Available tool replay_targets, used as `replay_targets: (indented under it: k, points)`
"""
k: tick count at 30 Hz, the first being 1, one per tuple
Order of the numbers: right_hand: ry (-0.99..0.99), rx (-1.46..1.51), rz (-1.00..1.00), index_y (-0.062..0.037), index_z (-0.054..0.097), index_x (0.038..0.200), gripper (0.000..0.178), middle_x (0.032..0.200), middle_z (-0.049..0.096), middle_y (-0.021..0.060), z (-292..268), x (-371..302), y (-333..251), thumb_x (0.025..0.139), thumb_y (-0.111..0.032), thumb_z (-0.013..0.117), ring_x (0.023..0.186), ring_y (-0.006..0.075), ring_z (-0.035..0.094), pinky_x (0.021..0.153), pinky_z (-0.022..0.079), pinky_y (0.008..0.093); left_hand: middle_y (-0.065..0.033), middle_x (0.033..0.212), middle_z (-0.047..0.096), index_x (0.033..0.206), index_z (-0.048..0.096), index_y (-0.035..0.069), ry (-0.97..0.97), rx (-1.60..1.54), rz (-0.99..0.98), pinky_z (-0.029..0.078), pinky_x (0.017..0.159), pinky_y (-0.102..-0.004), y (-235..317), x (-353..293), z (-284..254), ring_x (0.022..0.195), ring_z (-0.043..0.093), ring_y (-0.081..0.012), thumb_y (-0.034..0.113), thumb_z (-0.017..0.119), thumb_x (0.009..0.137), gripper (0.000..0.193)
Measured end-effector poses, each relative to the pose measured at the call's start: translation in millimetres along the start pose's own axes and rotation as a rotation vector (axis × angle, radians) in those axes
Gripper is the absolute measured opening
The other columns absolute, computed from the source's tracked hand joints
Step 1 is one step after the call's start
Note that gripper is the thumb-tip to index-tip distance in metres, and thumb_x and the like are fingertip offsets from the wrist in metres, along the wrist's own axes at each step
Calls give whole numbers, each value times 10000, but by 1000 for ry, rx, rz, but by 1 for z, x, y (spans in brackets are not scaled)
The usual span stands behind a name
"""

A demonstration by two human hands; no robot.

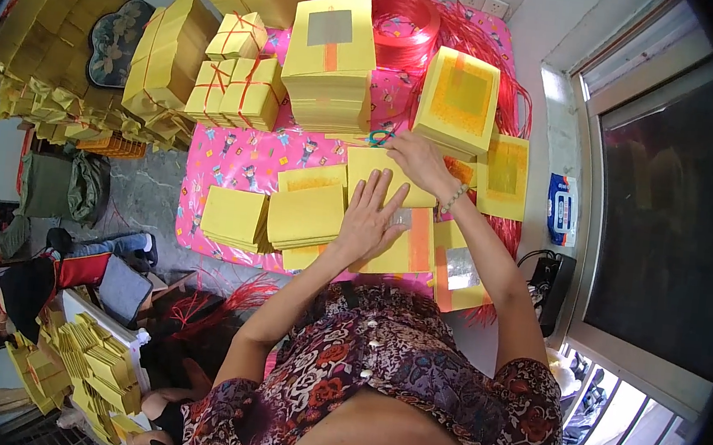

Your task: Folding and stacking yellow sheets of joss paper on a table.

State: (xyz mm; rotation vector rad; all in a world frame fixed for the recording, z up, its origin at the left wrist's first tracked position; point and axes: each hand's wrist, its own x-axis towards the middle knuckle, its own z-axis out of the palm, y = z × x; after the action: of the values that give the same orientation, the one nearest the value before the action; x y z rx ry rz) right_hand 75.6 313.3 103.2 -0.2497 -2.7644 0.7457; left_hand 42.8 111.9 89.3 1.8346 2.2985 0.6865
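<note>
My left hand [369,216] lies flat with spread fingers on a yellow paper sheet [362,162] on the table in front of me. At that sheet's far edge, my right hand [418,161] is closed with its fingers bent; what they hold, if anything, is hidden. Beside those fingertips is a small teal loop [380,138], perhaps a scissors handle. Left of my left hand are two piles of folded yellow paper [306,215] [235,216]. Under and right of my hands lie yellow sheets with orange bands and silver patches [458,269].
A tall yellow paper stack [328,91] and another stack [457,99] stand behind my hands on the pink patterned cloth [234,152]. Red plastic strands [408,43] coil at the back. Bundles tied in red [253,91] sit at left. At lower left, another person is beside yellow piles [98,361].
</note>
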Motion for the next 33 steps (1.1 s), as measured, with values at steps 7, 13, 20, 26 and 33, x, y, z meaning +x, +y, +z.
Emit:
replay_targets:
  k: [7,13,20,26,33]
  points:
    - [10,18,-1,-56,695,949,131,975,650,78,-2,1,-2,875,-134,620,954,276,629,820,514,411,-240,1579,215,1531,316,143,-45,0,9,177,1173,-556,-3,1,2,1459,176,-449,438,614,894,763]
    - [13,30,52,-71,696,936,123,964,645,82,1,0,-2,883,-154,623,926,289,635,795,519,416,-235,1584,208,1529,327,153,-74,-5,11,171,1168,-570,-7,1,4,1462,163,-453,486,567,915,739]
    - [27,27,52,-83,697,938,117,929,635,84,4,0,-1,886,-161,627,900,294,638,771,520,420,-232,1577,235,1520,347,149,-68,-10,10,192,1167,-561,-8,1,4,1458,185,-449,459,611,890,751]
    - [64,57,29,-85,701,932,114,899,642,84,7,-1,4,882,-163,634,864,305,645,746,520,431,-235,1571,247,1514,357,142,-60,-23,26,201,1159,-573,-10,2,4,1449,202,-458,477,608,891,751]
    - [42,44,48,-83,701,932,120,885,642,88,6,0,1,882,-171,636,858,308,644,734,517,432,-236,1573,241,1520,343,136,-65,-3,34,198,1159,-574,-11,1,5,1450,197,-463,520,576,903,763]
